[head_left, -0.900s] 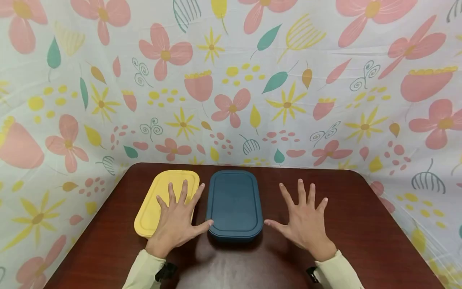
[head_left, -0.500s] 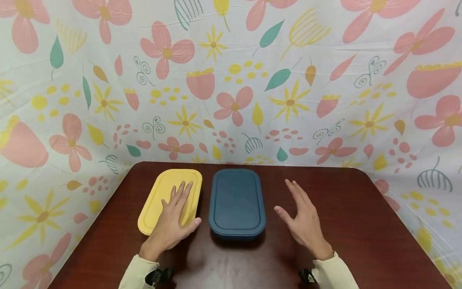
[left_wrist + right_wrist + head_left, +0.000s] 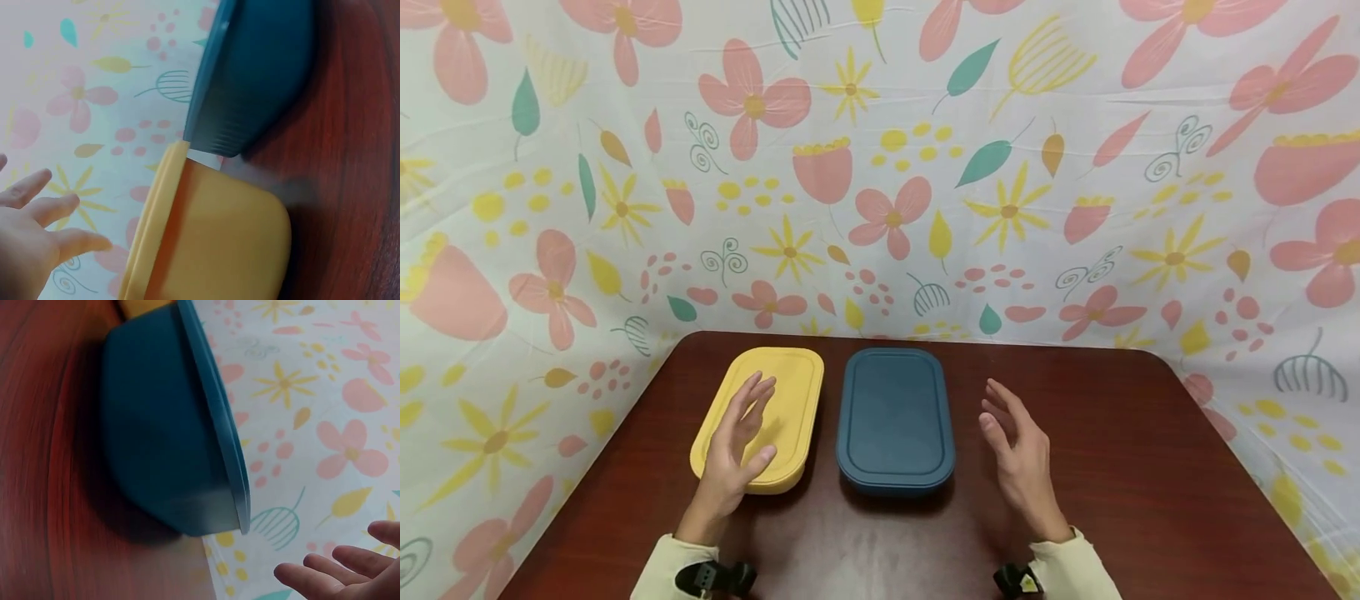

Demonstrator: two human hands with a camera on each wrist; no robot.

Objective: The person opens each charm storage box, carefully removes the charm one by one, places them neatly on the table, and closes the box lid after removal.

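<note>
Your left hand and right hand, head view first: both have just turned from a flat, wide-fingered spread to palms facing inward, fingers drawn together and softly bent. Neither has hold of anything, so I'd judge neither container is under your control, and handling waits on contact. Your yellow container sits left of centre in the lower half, your blue container just beside it near the lower middle, both where they were on the worktop. Your left hand blocks part of the yellow one; your right is over to the right of the blue one, apart from it. Flowered cloth fills the upper frame; pale sleeves and black wrist straps come in at the bottom.

Over to the left wrist view: your hand is at lower left, loosely bent, cloth showing between it and the yellow container; the blue one is at upper middle.

Right wrist view: your hand is relaxed at lower right, apart from the blue container at upper left, a sliver of yellow at the top edge.
</note>
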